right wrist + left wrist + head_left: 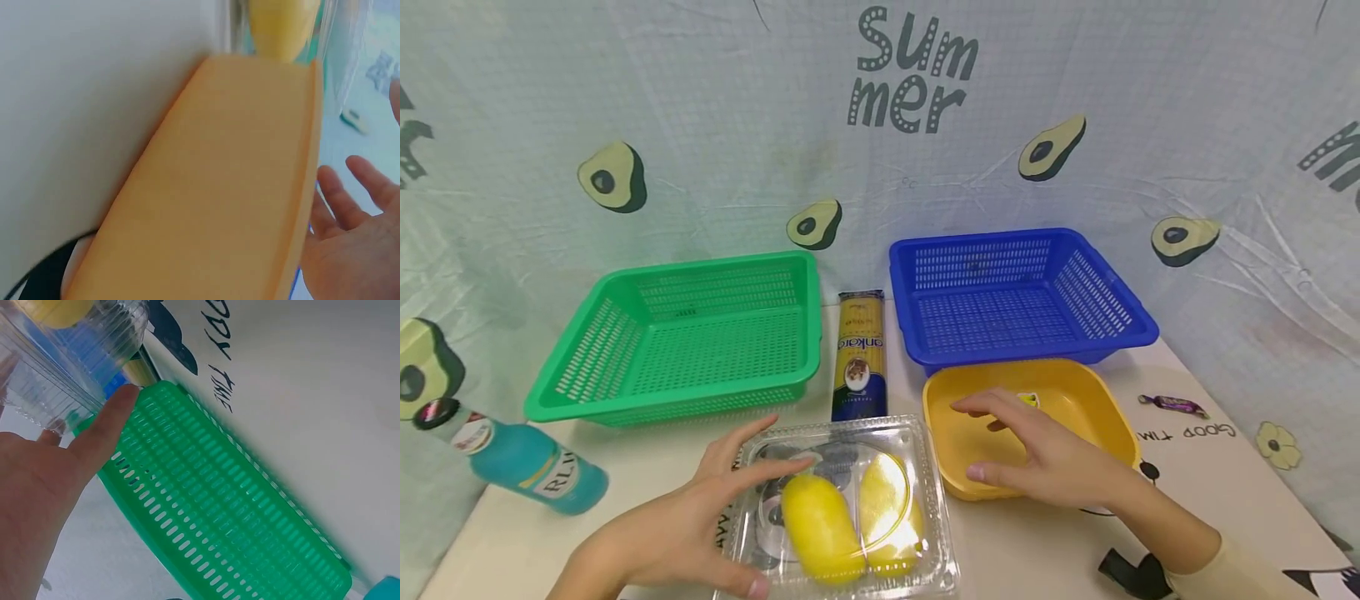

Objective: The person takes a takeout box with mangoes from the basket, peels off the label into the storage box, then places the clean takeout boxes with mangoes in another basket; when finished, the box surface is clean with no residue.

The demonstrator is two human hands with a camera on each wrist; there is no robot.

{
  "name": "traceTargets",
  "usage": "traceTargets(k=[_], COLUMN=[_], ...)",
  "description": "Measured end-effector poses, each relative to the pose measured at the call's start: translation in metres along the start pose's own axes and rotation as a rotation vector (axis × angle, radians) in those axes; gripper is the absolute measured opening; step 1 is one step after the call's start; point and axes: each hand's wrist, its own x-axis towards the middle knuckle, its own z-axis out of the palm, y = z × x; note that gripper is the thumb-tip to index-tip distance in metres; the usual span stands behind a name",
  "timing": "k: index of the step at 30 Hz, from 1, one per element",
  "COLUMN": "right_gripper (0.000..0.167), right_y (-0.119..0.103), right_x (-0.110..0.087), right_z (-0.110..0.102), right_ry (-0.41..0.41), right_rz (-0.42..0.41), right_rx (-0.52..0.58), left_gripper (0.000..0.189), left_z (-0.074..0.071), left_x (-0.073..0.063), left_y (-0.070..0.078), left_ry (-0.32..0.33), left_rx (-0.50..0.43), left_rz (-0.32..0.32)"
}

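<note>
Green plastic for the slatted basket (722,354) at the back left; blue for its neighbour, another slatted basket (985,317), at the back right. Between them, lengthwise, a blue and yellow packet (861,358) lettered "ankara". Behind, a pale cloth (722,100) printed with avocado halves and "Summer". At the left, in front of the green basket, a teal bottle (535,462) with a dark cap. To the right, a small purple-wrapped sweet (1174,405) on the printed white table (1000,542); near the right forearm, a black object (1131,575), partly covered.

In front of the packet, centre near edge, a clear plastic container (934,492) with two yellow rounded pieces (823,529) inside, right beside the yellow bowl (1075,408). In the bowl, a small yellow and white item (1028,400), mostly hidden by fingers.

Left hand (681,525) in from the lower left, across the container's left side, palm towards it. Right hand (1041,454) in from the lower right, above the bowl, pointing left.

Left fingers long and well apart from the thumb, close about the container; contact impossible to tell. Right fingers loosely bent, thumb well apart, gap between them unfilled, no grip on anything.
</note>
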Motion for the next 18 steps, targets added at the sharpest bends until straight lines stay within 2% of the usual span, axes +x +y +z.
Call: traceTargets(k=[6, 9, 14, 18], right_gripper=[0.08, 0.089, 0.1, 0.106], right_y=[-0.017, -0.021, -0.026, -0.028], right_x=[0.0, 0.001, 0.004, 0.004], right_z=[0.014, 0.02, 0.028, 0.032], right_ry=[-0.068, -0.125, -0.224, -0.245], right_rz=[-0.065, -0.07, -0.042, -0.038], right_rx=[-0.101, -0.092, -0.047, -0.047], left_gripper=[0.089, 0.089, 0.099, 0.106], left_z=[0.003, 0.004, 0.005, 0.006], left_x=[-0.009, -0.014, -0.019, -0.023], left_y=[0.0, -0.001, -0.004, -0.005], left_ry=[0.065, 0.061, 0.047, 0.034], left_rx=[0.076, 0.082, 0.099, 0.094], left_rz=[0.024, 0.03, 0.055, 0.028])
